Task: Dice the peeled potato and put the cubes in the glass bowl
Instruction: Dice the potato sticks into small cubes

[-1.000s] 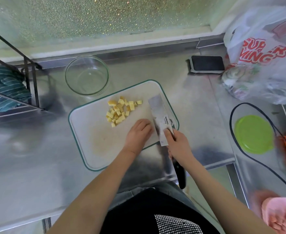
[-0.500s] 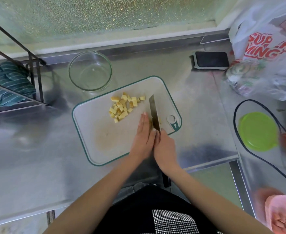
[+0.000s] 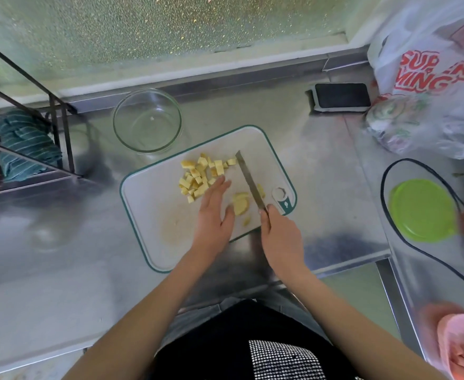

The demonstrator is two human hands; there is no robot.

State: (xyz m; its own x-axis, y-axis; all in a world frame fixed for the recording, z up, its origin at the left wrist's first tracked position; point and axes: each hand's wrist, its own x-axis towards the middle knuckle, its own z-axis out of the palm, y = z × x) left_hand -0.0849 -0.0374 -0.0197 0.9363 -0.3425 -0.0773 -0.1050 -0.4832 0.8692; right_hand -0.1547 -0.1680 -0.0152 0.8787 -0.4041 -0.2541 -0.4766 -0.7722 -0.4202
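A white cutting board (image 3: 154,229) with a green rim lies on the steel counter. A heap of yellow potato cubes (image 3: 200,176) sits on its far half. A larger uncut potato piece (image 3: 240,205) lies near the board's front right, with small bits beside it. My left hand (image 3: 214,215) lies flat with straight fingers on the board, its fingertips at the cubes and its thumb beside the potato piece. My right hand (image 3: 279,237) grips the handle of a knife (image 3: 248,179), whose blade stands on edge just right of the piece. The glass bowl (image 3: 147,120) stands behind the board.
A wire rack with a striped cloth (image 3: 25,144) is at the left. A phone (image 3: 342,96) and a plastic bag (image 3: 431,78) lie at the back right. A green lid (image 3: 422,209) sits right of the counter, a pink cloth (image 3: 461,344) at the lower right.
My left hand slid forward to the left toward the cubes, uncovering the uncut potato piece. The knife turned from flat to on edge and now stands right of that piece.
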